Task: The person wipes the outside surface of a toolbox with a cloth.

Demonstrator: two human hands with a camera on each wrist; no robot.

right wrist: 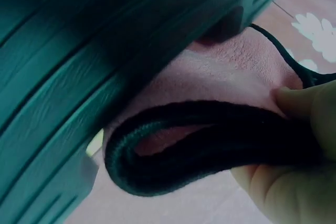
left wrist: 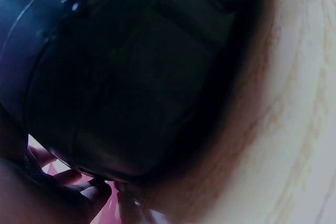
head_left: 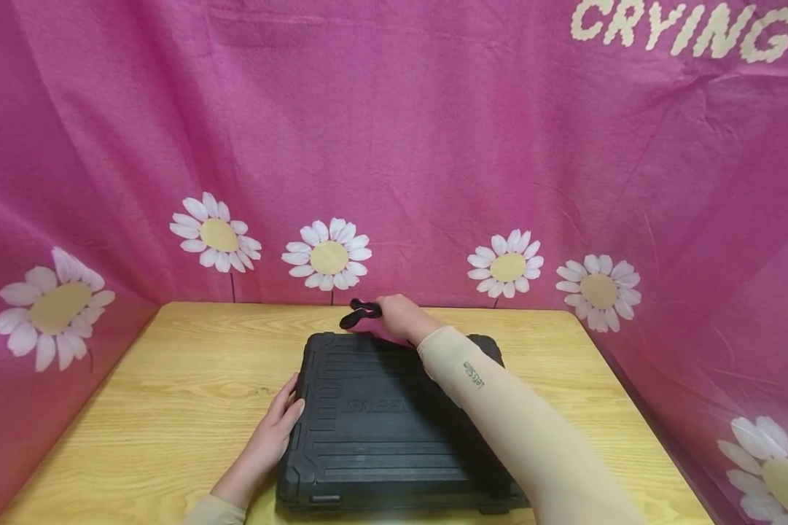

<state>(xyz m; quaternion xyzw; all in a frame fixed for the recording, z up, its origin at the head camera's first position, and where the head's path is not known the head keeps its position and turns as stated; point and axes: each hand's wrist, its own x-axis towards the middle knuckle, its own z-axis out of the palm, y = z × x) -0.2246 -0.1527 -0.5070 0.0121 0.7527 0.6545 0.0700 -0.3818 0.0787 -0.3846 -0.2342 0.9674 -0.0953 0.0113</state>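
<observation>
A black ribbed plastic case [head_left: 361, 423] with raised lettering on its lid lies on the wooden table before me. My left hand [head_left: 277, 423] rests along the case's left side, thumb near the top edge and fingers against the side wall. Over the case's far edge, my right hand [head_left: 405, 318] pinches a folded pink cloth with black edging [right wrist: 226, 77]. A loop of that black edging sticks out left of the hand in the head view. Close up in the right wrist view, thumb and fingers [right wrist: 310, 103] grip the fold beside the case. My right forearm covers the case's right part.
Bare wooden tabletop [head_left: 190, 386] shows around the case. A magenta fabric backdrop [head_left: 407, 146] with printed daisies and letters hangs behind the table and along both sides.
</observation>
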